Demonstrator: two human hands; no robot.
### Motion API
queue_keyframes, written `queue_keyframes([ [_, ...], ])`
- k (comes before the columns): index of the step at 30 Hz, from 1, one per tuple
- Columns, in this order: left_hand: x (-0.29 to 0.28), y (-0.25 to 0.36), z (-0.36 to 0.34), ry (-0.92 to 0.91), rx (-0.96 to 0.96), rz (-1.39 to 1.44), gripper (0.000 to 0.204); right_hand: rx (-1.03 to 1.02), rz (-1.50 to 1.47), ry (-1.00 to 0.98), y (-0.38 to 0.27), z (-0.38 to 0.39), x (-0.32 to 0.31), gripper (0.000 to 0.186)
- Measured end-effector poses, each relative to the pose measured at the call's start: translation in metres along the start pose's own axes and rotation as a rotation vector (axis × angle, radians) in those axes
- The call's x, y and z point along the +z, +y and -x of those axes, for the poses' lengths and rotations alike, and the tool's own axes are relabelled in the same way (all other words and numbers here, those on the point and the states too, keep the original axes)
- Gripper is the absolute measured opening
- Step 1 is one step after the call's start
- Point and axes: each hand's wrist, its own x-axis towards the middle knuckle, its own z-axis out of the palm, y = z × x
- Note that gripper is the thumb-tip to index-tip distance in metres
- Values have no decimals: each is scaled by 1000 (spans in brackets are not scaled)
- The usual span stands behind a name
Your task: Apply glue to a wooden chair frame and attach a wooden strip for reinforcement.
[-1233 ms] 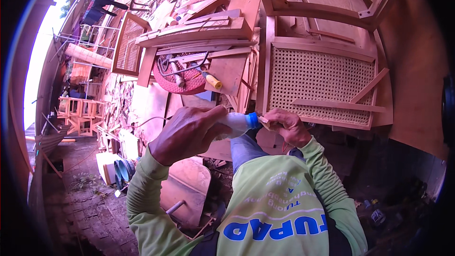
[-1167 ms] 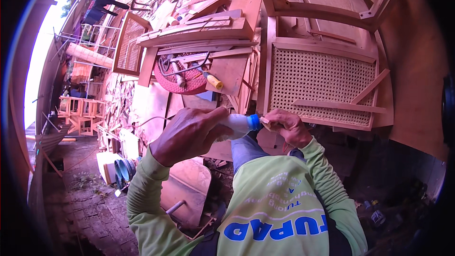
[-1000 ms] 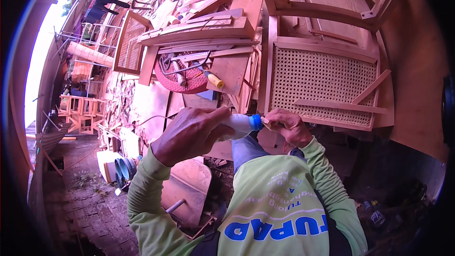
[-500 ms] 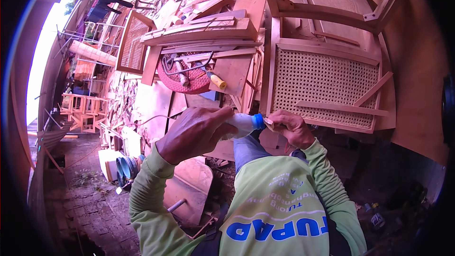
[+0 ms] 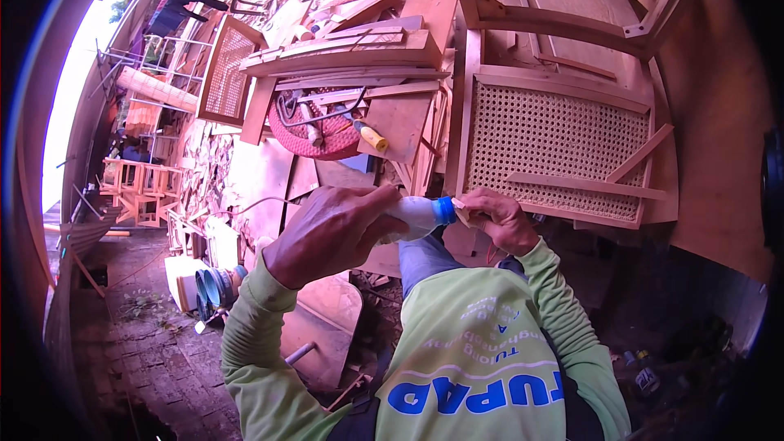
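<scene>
Head view:

- The left hand [image 5: 331, 233], at frame centre, is wrapped around a white bottle [image 5: 412, 216], fingers closed over its body, so most of the bottle is hidden.
- The bottle lies nearly level, its blue cap [image 5: 443, 209] pointing right toward the right hand [image 5: 498, 219].
- The right hand is curled just right of the cap, fingertips pinched on a small pale piece [image 5: 460, 206] that touches or nearly touches the cap; what the piece is I cannot tell.
- Risk: with the bottle level and squeezed, its contents could spill onto the fingers or down onto the green shirt [image 5: 474, 359], since both hands work right above the lap.
- Risk: the pinch on the small piece is slight; a slip would drop it into the clutter below, where it would be hard to find.
- Risk: both hands are held in the air with nothing under them, so a jolt could shift the cap off the piece.
- Just above the right hand, a cane panel [image 5: 555, 143] in a wooden frame leans close and limits room on that side.
- Upper centre: stacked planks [image 5: 343, 53] and a red round seat [image 5: 314, 135] with a yellow-handled tool [image 5: 371, 137].
- Upper left: a second cane frame [image 5: 224, 69].
- Lower left: blue buckets [image 5: 214, 287] on a brick floor [image 5: 139, 359].
</scene>
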Motion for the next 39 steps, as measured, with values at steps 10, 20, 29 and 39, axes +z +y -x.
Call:
queue_keyframes([
  [10, -1, 0, -2, 32, -24, 0, 23, 117, -204, 24, -13, -1, -3, 32],
  [20, -2, 0, -32, 96, 65, -41, 24, 112, -234, 55, -9, -1, 0, 27],
  [29, -6, 3, -48, 42, -2, -100, 15, 56, -188, 52, -20, -8, 0, 27],
  [39, -12, 9, -59, 37, 59, -197, 18, 75, -374, 62, 4, -3, 12, 26],
])
